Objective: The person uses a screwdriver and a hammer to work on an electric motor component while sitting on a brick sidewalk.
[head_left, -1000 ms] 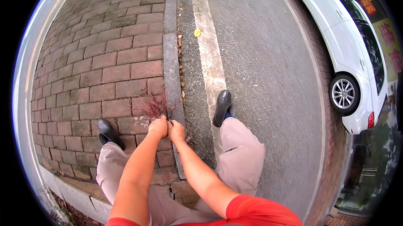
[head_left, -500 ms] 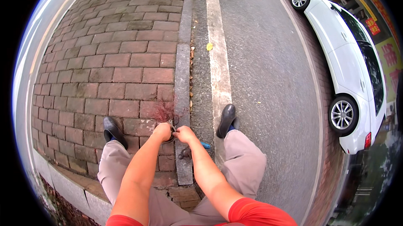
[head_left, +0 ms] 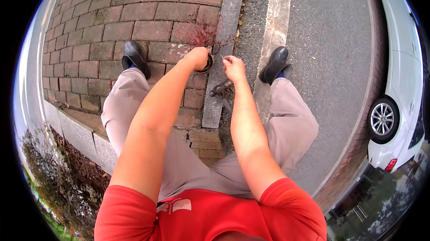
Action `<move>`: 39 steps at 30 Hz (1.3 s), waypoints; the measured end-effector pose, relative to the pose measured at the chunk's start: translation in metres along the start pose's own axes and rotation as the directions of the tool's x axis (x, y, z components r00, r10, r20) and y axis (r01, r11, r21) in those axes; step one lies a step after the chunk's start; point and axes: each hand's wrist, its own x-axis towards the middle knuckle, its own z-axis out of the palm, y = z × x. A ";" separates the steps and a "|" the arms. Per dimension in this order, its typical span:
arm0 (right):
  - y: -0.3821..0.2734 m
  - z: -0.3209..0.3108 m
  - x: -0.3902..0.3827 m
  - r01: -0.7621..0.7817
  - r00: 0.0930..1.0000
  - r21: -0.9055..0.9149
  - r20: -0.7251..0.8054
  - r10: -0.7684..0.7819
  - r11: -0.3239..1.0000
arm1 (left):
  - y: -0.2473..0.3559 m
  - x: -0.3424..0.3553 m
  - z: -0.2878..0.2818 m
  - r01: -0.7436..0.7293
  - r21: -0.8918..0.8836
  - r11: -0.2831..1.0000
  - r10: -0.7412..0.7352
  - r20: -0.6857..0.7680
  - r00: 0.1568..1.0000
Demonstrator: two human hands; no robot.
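My left hand (head_left: 198,58) is closed at a small metal piece (head_left: 210,49) beside a dark ring (head_left: 207,66); just what its fingers grip is partly hidden. Right of it, my right hand (head_left: 234,68) pinches a small, thin, pale piece (head_left: 222,58) over the stone curb (head_left: 226,29). A reddish tuft of thin strands (head_left: 199,32) lies just above my left hand. A hammer (head_left: 216,89) lies on the curb below my hands, its handle partly hidden by my right forearm.
Brick paving (head_left: 152,30) surrounds my left shoe (head_left: 133,55). Asphalt (head_left: 327,75) with a white painted stripe (head_left: 277,8) runs right of the curb, by my right shoe (head_left: 274,65). A white car (head_left: 394,75) stands at the far right. A planting bed (head_left: 56,160) edges the lower left.
My hands, earlier together, are now apart, my right hand off to the right with the thin piece. My view has shifted, so the scene sits higher and more of my shirt shows.
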 end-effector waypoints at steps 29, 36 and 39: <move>-0.034 0.011 0.014 0.320 0.946 -0.515 0.216 -0.240 0.795 | -0.016 -0.005 -0.021 0.086 -0.187 0.979 -0.093 -0.028 0.995; -0.023 0.024 0.012 0.271 0.940 -0.378 -0.094 -0.327 0.885 | -0.016 -0.014 -0.013 0.080 -0.271 0.959 -0.110 -0.099 0.989; -0.044 0.016 0.006 0.197 0.973 -0.616 0.030 -0.227 0.762 | -0.016 -0.017 -0.011 0.067 -0.244 0.967 -0.108 -0.158 0.981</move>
